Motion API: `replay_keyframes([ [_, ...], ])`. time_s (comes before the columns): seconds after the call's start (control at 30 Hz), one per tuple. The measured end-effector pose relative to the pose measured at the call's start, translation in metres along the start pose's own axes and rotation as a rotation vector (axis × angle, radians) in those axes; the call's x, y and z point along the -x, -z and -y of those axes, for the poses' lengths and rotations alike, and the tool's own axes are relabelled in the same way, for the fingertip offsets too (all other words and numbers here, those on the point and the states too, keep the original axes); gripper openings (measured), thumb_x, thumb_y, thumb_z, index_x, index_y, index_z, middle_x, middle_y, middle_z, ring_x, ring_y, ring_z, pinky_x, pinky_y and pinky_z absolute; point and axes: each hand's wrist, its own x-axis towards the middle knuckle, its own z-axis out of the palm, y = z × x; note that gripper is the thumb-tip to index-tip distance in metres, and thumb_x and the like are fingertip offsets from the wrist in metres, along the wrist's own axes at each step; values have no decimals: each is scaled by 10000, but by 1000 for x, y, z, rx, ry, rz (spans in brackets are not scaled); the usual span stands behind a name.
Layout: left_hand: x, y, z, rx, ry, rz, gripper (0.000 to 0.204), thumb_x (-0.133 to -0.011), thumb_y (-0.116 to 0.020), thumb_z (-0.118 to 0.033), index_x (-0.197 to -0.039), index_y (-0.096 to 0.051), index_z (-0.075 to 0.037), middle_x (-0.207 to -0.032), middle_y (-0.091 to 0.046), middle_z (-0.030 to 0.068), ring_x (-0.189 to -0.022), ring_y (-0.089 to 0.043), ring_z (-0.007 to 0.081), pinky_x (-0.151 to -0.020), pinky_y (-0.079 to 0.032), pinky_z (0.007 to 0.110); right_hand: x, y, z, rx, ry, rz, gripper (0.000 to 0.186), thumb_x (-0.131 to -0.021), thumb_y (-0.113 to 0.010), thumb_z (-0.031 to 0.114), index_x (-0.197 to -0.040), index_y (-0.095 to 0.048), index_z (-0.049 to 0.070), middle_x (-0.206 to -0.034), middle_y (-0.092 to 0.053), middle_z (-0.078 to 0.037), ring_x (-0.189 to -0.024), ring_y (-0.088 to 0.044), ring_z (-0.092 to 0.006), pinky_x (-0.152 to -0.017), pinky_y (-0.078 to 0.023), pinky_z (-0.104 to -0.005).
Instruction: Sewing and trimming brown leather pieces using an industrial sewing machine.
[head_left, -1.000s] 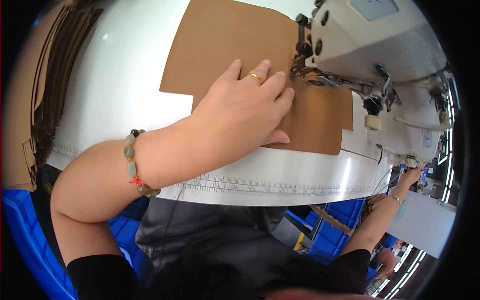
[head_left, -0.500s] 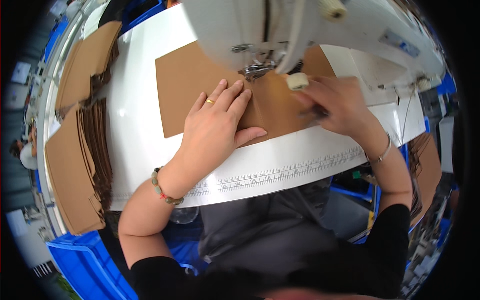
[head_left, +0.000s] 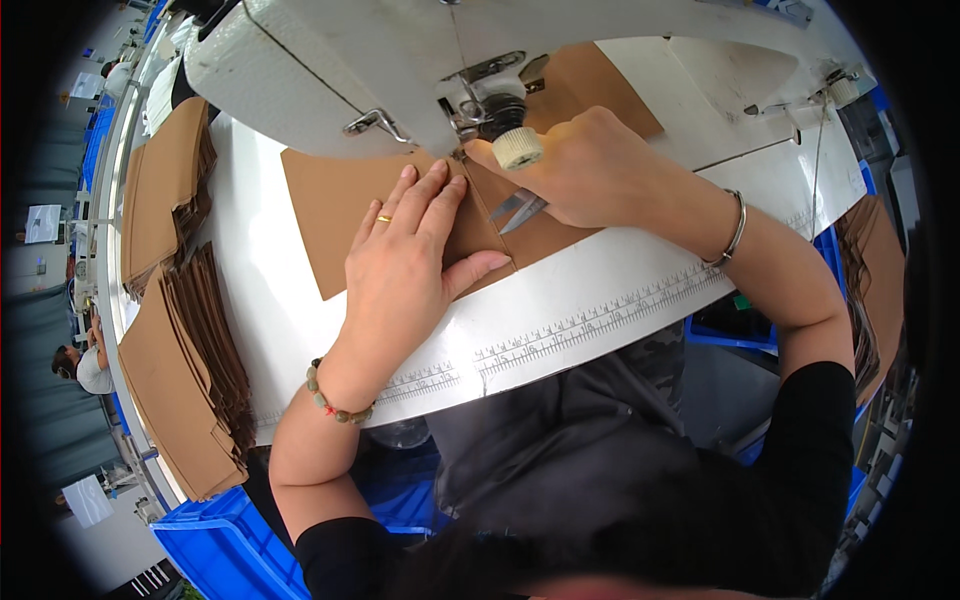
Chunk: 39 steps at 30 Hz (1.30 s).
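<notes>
A brown panel [head_left: 335,210], like leather or card, lies flat under the head of a white sewing machine [head_left: 330,75]. A line of stitching runs down it toward its near edge. My left hand [head_left: 405,250] rests flat on the panel just left of that seam, thumb out to the right, holding nothing. My right hand [head_left: 585,170] is curled at the presser foot, its index finger reaching in behind the white knob [head_left: 517,148]. Held in its palm is a pair of scissors [head_left: 518,210], blades pointing down over the panel; their handles are hidden.
Stacks of brown panels [head_left: 185,380] stand along the table's left edge, with another stack [head_left: 872,290] at the right. A ruler strip [head_left: 560,335] follows the white table's front edge. Blue bins [head_left: 225,545] sit below. Another person [head_left: 92,368] is far off at the left.
My right hand has moved left and inward to the presser foot, and the scissors now show clearly. The left hand stays flat on the panel. The whole view has shifted and tilted.
</notes>
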Motion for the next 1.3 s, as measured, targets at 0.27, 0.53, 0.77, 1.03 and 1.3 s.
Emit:
replay_keyframes([
  [0.27,1,0,1,-4,-7,5,722,-810,-752,-530,-1315,-629,-28,-1369,-622,128,-1361,-526,345,-1069,-467,453,8,-4,-7,-116,26,-7,411,-793,-714,139,-1200,-673,111,-874,-685,-34,-657,-681,-248,-545,-521,-369],
  [0.53,1,0,-3,14,-3,-5,721,-811,-752,-527,-1317,-629,-28,-1381,-617,126,-1358,-529,351,-1071,-464,454,3,-2,-20,-291,10,2,240,-814,-731,172,-973,-573,88,-819,-648,-65,-727,-681,-297,-616,-523,-398],
  [0.77,1,1,-2,1,8,10,723,-808,-751,-531,-1315,-629,-31,-1386,-614,129,-1358,-528,349,-1069,-465,457,-2,5,-28,-243,47,156,335,-816,-749,230,-1117,-702,88,-812,-673,-111,-739,-675,-307,-654,-527,-400],
  [1.03,-4,3,2,108,75,-16,535,-848,-781,-378,-1243,-666,-37,-1324,-656,97,-1249,-607,318,-995,-506,410,2,7,-19,-195,105,91,139,-825,-676,172,-918,-601,102,-749,-659,-53,-669,-677,-264,-576,-514,-388],
  [1.3,-10,2,23,209,253,-22,532,-878,-772,-347,-1229,-641,30,-1200,-660,164,-1016,-630,351,-898,-514,412,6,-4,-20,-142,143,-107,194,-805,-730,219,-881,-602,95,-842,-662,-11,-636,-660,-244,-510,-490,-387],
])
